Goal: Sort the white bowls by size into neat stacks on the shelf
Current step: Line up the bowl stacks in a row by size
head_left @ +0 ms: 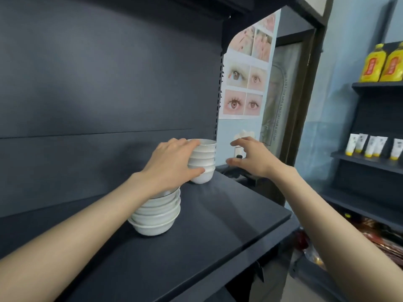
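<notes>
A stack of small bowls (pixel 202 160) near the shelf's (pixel 218 225) right edge is gripped by the left hand (pixel 172 164). The right hand (pixel 250 158) is held open just beside it. A stack of wider bowls (pixel 157 214) is set nearer the front.

On the dark shelf (pixel 218 232), a stack of small white bowls (pixel 204 160) stands near the back right corner, with a stack of wider white bowls (pixel 156 214) just in front of it to the left. The left hand (pixel 172 164) wraps the left side of the small stack, thumb near its base and fingers at its rim. The right hand (pixel 250 158) hovers spread beyond the shelf's right edge, apart from the bowls.
</notes>
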The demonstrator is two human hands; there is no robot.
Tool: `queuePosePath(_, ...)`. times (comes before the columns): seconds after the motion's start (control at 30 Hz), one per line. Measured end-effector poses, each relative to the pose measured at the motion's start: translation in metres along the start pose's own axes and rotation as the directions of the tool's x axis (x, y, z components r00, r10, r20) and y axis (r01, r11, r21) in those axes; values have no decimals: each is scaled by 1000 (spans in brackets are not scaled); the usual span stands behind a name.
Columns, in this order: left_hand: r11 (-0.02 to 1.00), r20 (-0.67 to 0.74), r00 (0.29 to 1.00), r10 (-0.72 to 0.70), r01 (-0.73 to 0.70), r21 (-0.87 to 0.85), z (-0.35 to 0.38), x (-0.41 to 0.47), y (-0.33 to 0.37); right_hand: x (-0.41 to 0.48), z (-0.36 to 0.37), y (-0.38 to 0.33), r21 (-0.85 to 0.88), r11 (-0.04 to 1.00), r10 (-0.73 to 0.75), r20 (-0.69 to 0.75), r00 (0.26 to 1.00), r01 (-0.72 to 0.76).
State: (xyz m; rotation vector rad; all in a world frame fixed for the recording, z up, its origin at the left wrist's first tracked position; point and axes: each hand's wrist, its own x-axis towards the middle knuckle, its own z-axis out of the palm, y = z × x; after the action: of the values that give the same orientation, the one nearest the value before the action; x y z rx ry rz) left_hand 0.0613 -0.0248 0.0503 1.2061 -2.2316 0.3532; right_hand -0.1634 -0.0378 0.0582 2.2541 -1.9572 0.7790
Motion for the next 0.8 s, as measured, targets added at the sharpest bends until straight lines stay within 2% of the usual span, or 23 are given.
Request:
queuePosePath(0.2, 985, -25, 986, -164, 165, 47, 40, 39, 30, 64, 26, 50, 155, 977, -155, 29, 988, 148)
queuePosePath(0.37, 926, 15, 926, -376, 376, -13, 80, 60, 52, 108, 43, 88, 304, 921, -283, 96, 954, 242)
queuePosePath(0.53, 780, 50, 804, -593, 589, -213, 122, 77, 54, 141, 62, 106, 490, 835, -367, 157, 917, 251)
queuePosePath(0.8, 504, 117, 628, -770, 710, -492, 165, 93, 29, 180, 95, 104, 714, 688, -407, 234, 883, 128)
